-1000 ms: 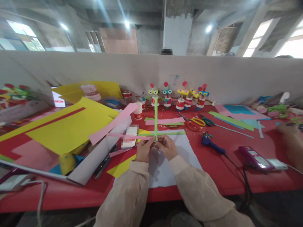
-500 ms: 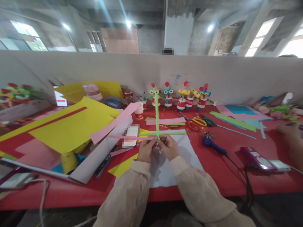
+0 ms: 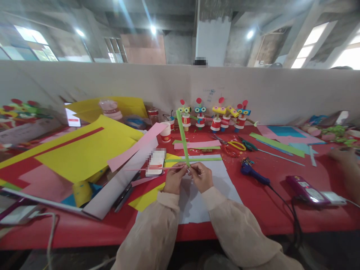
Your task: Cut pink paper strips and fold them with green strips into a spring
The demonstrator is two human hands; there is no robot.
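Observation:
At the middle of the head view, my left hand [image 3: 173,180] and my right hand [image 3: 201,177] meet, fingertips nearly together. Between them they pinch the joined ends of two paper strips. The green paper strip [image 3: 182,138] rises from the fingertips, its top leaning left. Leftward from the same spot runs the pink paper strip [image 3: 143,169], seen almost edge-on, passing over a white phone-like object [image 3: 156,162]. My fingers hide the overlap itself. Under my hands lies a white sheet [image 3: 209,198], with another green strip [image 3: 208,159] across its far edge.
Paper-cup figures [image 3: 215,122] stand along the white partition. Scissors [image 3: 236,145], pliers [image 3: 247,143] and a blue glue gun [image 3: 254,173] with a cable lie to the right. Coloured paper [image 3: 90,150] covers the left. At far right is another person's hand [image 3: 341,155].
The green strip's top has swung left, from upright to leaning. The pink strip has turned from showing its flat face to nearly edge-on. My hands have hardly shifted.

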